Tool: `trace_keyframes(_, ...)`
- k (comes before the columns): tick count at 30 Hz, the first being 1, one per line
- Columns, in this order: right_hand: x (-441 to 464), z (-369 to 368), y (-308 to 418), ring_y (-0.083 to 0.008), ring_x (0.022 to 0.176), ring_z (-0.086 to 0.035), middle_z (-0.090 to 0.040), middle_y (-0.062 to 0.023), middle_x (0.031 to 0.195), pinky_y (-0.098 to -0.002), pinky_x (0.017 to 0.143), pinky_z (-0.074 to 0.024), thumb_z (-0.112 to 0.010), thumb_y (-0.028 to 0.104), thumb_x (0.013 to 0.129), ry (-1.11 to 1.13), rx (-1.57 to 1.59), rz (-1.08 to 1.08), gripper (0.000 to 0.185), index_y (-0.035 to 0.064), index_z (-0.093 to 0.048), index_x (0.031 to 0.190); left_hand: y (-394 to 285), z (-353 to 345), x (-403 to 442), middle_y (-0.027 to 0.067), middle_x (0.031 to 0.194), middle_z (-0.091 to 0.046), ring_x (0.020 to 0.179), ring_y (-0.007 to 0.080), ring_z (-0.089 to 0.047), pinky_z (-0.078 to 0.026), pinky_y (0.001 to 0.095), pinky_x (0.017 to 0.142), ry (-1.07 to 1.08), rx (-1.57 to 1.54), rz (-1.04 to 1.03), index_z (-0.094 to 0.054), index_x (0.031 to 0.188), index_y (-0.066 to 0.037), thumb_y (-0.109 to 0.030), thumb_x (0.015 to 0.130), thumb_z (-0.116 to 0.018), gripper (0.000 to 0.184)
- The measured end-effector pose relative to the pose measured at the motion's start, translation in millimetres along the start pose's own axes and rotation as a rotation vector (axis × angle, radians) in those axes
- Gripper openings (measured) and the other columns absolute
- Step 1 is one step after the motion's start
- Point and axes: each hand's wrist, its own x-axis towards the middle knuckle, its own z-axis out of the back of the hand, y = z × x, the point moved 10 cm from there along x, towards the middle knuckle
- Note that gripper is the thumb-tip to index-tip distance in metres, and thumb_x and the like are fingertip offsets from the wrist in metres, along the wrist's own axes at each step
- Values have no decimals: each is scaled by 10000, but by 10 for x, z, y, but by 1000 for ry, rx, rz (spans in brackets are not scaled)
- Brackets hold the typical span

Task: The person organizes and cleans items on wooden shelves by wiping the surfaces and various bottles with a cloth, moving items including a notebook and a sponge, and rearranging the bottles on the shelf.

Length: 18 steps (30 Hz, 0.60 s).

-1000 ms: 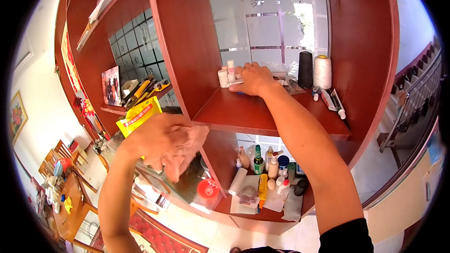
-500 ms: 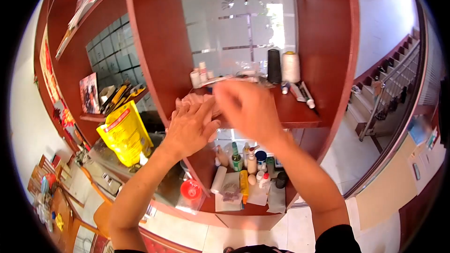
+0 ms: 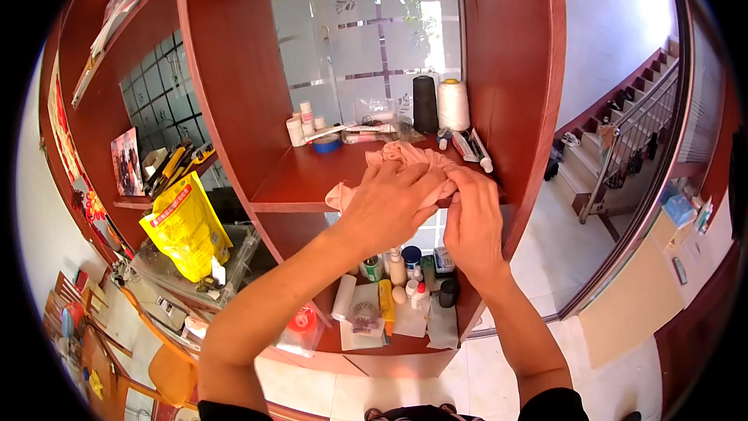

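1 pink cloth (image 3: 389, 153), crumpled in loose folds, bunched at the front edge of a reddish-brown shelf (image 3: 287, 179)

Head view: left hand (image 3: 393, 203) spread over a crumpled pink cloth (image 3: 405, 157), pressing it at the front edge of a red-brown shelf (image 3: 292, 179). Right hand (image 3: 474, 218) touching the cloth's right side, fingers bent. Behind, on the same shelf: small white bottles (image 3: 296, 131), a roll of blue tape (image 3: 328, 143), black thread spool (image 3: 425, 105) beside a white one, tubes (image 3: 473, 148) at right. Lower shelf: more bottles, yellow tube (image 3: 386, 302). Yellow pouch (image 3: 187, 226) upright, left.
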Motion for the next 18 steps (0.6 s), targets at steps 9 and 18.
trace_keyframes(9, -8, 22, 20, -389, 1088, -537, -586, -205, 1148, -454, 948, -435, -544, -92, 783, 87, 26, 35, 397, -40, -557, 1177, 671, 479, -962, 114, 1199, -559, 1006, 322, -526, -410, 438, 848, 54, 320, -63, -591, 1207, -80, -58, 737, -637, 473)
trace_keyframes(18, -59, -196, 116, -335, 1118, -544, -593, -161, 1179, -448, 989, -386, -554, -61, 759, 128, -109, 103, 461, -1, -566, 1215, 428, 306, -957, 158, 1205, -566, 1140, 400, -489, -372, 474, 990, -391, 186, 187, -557, 1224, -49, -7, 783, -620, 447)
